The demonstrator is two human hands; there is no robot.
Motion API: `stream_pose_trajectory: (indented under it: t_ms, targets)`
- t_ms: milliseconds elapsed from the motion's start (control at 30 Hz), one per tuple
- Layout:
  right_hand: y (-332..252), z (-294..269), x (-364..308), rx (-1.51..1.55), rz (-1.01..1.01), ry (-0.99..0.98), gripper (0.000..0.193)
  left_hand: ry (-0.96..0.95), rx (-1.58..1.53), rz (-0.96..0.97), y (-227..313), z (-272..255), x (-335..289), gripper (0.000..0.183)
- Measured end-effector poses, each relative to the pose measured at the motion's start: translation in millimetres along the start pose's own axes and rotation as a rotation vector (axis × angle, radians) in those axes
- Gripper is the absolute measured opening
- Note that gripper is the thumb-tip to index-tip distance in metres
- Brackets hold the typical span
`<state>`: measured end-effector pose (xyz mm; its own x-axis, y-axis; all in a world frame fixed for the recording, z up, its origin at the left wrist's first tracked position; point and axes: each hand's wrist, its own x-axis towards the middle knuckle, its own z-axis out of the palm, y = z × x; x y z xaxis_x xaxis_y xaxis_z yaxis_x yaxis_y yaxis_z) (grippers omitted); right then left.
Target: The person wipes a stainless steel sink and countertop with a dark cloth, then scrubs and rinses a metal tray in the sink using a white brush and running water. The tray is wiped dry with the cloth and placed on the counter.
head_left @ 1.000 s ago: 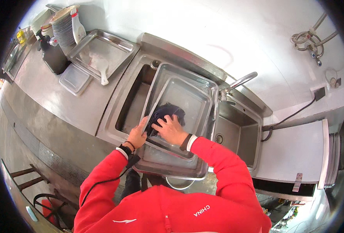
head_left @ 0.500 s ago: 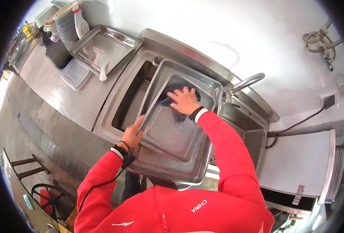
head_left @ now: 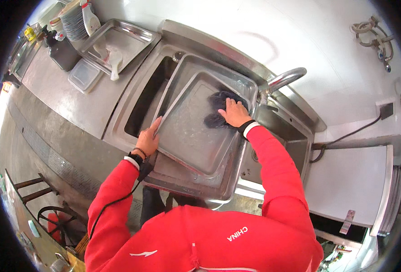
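A rectangular metal tray [head_left: 187,131] lies tilted inside a larger, deeper metal pan [head_left: 196,64], which rests across the sink. My left hand [head_left: 148,138] grips the smaller tray by its left rim, fingers on the outside edge. My right hand [head_left: 235,113] holds a dark, bunched cloth [head_left: 216,120] pressed against the tray's bottom near its right side; the fingers are partly spread over it. The tray's surface looks wet, with whitish streaks. The underside of the cloth is hidden.
A curved faucet [head_left: 286,79] rises behind the right sink basin [head_left: 279,122]. On the left counter are another metal tray [head_left: 137,41] with a white-handled brush [head_left: 115,65], a plastic container [head_left: 85,75], a dark pump bottle [head_left: 61,52], a spray bottle [head_left: 90,20] and stacked plates [head_left: 73,25].
My right hand has slid the cloth rightward across the tray, from its upper middle toward the right side. My left hand stays on the left rim. The whole view has shifted slightly.
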<state>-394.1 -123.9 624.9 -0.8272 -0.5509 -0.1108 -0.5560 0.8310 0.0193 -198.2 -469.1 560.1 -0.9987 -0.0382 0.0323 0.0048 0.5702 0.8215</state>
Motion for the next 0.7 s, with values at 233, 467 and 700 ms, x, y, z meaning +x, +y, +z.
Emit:
stream_pose_trajectory:
  t_ms: [233,467,700]
  targets:
    - [-33.6,7.2,-34.2,0.074,0.204,-0.049,0.055,-0.039,0.034,0.021,-6.7,1.0,6.1,0.072]
    - [-91.8,11.3,-57.9,0.233,0.403,-0.089,0.059,-0.098,0.051,-0.073,-2.8,1.3,6.4,0.069]
    - [-156.8,22.4,-45.7,0.341,0.499,0.024,0.070,-0.068,-0.006,-0.044,-12.9,11.0,8.8,0.051]
